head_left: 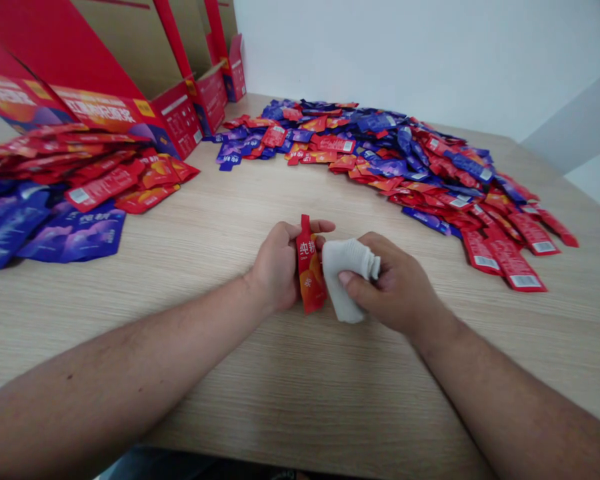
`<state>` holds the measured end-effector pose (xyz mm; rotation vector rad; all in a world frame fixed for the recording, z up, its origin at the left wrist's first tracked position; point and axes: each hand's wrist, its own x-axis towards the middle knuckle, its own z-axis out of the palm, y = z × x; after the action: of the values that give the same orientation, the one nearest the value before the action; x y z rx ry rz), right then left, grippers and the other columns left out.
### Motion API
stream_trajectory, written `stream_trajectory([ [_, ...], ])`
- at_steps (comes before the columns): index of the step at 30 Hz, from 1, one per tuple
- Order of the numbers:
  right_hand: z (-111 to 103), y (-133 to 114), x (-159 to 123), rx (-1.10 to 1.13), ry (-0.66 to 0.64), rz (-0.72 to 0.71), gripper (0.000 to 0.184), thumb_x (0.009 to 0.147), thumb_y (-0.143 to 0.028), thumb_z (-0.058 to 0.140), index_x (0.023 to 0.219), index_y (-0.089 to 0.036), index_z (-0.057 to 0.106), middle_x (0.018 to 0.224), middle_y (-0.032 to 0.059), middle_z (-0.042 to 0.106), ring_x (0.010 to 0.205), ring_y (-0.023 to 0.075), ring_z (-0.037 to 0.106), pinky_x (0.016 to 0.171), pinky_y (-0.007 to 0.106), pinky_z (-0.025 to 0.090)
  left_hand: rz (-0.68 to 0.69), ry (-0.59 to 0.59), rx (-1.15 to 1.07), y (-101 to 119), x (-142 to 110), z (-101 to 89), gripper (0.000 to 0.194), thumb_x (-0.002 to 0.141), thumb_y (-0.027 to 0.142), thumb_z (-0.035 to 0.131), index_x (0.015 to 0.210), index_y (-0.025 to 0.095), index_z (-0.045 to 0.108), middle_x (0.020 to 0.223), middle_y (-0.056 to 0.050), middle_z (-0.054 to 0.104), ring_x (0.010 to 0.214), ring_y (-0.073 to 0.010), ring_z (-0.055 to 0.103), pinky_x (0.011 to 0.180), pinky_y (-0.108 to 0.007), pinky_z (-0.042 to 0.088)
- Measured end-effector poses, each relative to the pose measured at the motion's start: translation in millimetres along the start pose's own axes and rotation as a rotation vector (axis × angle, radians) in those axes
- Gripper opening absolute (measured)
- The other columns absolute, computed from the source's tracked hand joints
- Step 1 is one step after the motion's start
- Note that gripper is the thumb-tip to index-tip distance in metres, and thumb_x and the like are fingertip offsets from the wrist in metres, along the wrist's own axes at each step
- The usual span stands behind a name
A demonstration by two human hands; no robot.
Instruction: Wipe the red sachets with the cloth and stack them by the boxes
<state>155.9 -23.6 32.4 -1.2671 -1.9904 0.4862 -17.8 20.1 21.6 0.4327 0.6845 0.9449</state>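
Note:
In my left hand [278, 270] I hold a red and orange sachet [310, 280] upright, its narrow spout end pointing away from me. The thumb and fingers grip its left side. My right hand [403, 283] is closed around a folded white cloth [347, 280], the thumb pressed on its front. The cloth sits against or just beside the sachet's right edge; I cannot tell whether they touch. Both hands are just above the wooden table [260, 400].
A large spread of red and blue sachets [380, 143] arcs across the back and right of the table. A second pile of sachets [75, 177] lies at the left, before several open red cardboard boxes [180, 113]. A white wall [405, 53] stands behind.

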Motion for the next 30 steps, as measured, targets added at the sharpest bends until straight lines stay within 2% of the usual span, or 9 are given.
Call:
stream_trajectory([
  [4,-8,10,0,0.132,0.134,0.228,0.014,0.084,-0.034,0.067,0.094,-0.024,0.065,0.079,0.0006,0.066,0.067,0.0206,0.062,0.057,0.035,0.051,0.031,0.019,0.059,1,2,-1.4,0.016,0.080,0.026,0.059,0.090,0.016,0.067,0.068,0.000,0.056,0.057,-0.0125,0.054,0.055,-0.025,0.047],
  [7,-17,9,0,0.253,0.217,0.256,0.019,0.087,-0.039,0.066,0.101,-0.026,0.066,0.089,0.0028,0.072,0.074,0.0244,0.067,0.058,0.038,0.054,0.113,0.024,0.165,-3,4,-1.7,0.015,0.076,0.022,0.075,0.079,0.017,0.061,0.064,0.003,0.056,0.055,-0.0096,0.053,0.053,-0.021,0.044],
  [11,-21,-7,-2,0.087,0.243,0.137,0.015,0.087,-0.038,0.066,0.096,-0.026,0.064,0.088,0.0028,0.069,0.076,0.0235,0.066,0.062,0.038,0.055,0.203,0.055,0.253,-10,6,-3.1,0.023,0.075,0.023,0.081,0.076,0.017,0.058,0.066,0.002,0.062,0.056,-0.0104,0.056,0.056,-0.023,0.046],
  [14,-9,-13,-1,-0.150,0.108,-0.076,0.008,0.086,-0.028,0.066,0.090,-0.025,0.061,0.087,0.0043,0.066,0.084,0.0240,0.064,0.074,0.040,0.056,0.226,0.033,0.236,-12,6,-1.8,0.020,0.079,0.022,0.079,0.076,0.017,0.061,0.068,0.002,0.063,0.058,-0.0101,0.057,0.058,-0.022,0.047],
  [17,6,-6,2,-0.234,0.072,-0.148,0.008,0.087,-0.023,0.062,0.095,-0.024,0.060,0.092,0.0071,0.065,0.092,0.0260,0.062,0.081,0.042,0.055,0.060,-0.014,0.151,-15,1,3.0,0.015,0.091,0.031,0.066,0.084,0.017,0.067,0.072,-0.002,0.068,0.061,-0.0146,0.063,0.061,-0.026,0.052],
  [20,12,5,7,-0.270,0.181,-0.037,0.006,0.089,-0.025,0.061,0.094,-0.024,0.059,0.092,0.0075,0.064,0.091,0.0267,0.062,0.081,0.043,0.053,-0.189,-0.077,0.097,-21,-4,7.8,0.039,0.102,0.046,0.047,0.102,0.016,0.072,0.083,-0.010,0.074,0.074,-0.0236,0.071,0.069,-0.036,0.058],
  [23,14,6,8,-0.248,0.218,0.006,0.005,0.091,-0.028,0.059,0.092,-0.023,0.057,0.092,0.0075,0.063,0.090,0.0262,0.061,0.080,0.042,0.052,-0.218,-0.041,0.139,-27,-7,9.6,0.047,0.103,0.051,0.042,0.110,0.014,0.072,0.084,-0.013,0.075,0.077,-0.0254,0.073,0.071,-0.037,0.059],
  [26,17,-6,2,-0.211,0.097,-0.062,0.008,0.090,-0.026,0.059,0.096,-0.020,0.059,0.095,0.0088,0.063,0.092,0.0253,0.061,0.082,0.040,0.052,-0.072,0.124,0.149,-26,-7,8.3,0.046,0.102,0.051,0.047,0.112,0.014,0.072,0.081,-0.010,0.075,0.073,-0.0228,0.072,0.070,-0.033,0.059],
  [30,19,-20,-6,-0.187,-0.223,-0.132,0.008,0.086,-0.023,0.060,0.093,-0.019,0.060,0.099,0.0088,0.063,0.095,0.0252,0.061,0.084,0.041,0.052,-0.073,0.097,0.047,-14,-7,6.0,0.055,0.103,0.057,0.036,0.119,0.014,0.068,0.085,-0.011,0.074,0.071,-0.0215,0.071,0.070,-0.033,0.058],
])
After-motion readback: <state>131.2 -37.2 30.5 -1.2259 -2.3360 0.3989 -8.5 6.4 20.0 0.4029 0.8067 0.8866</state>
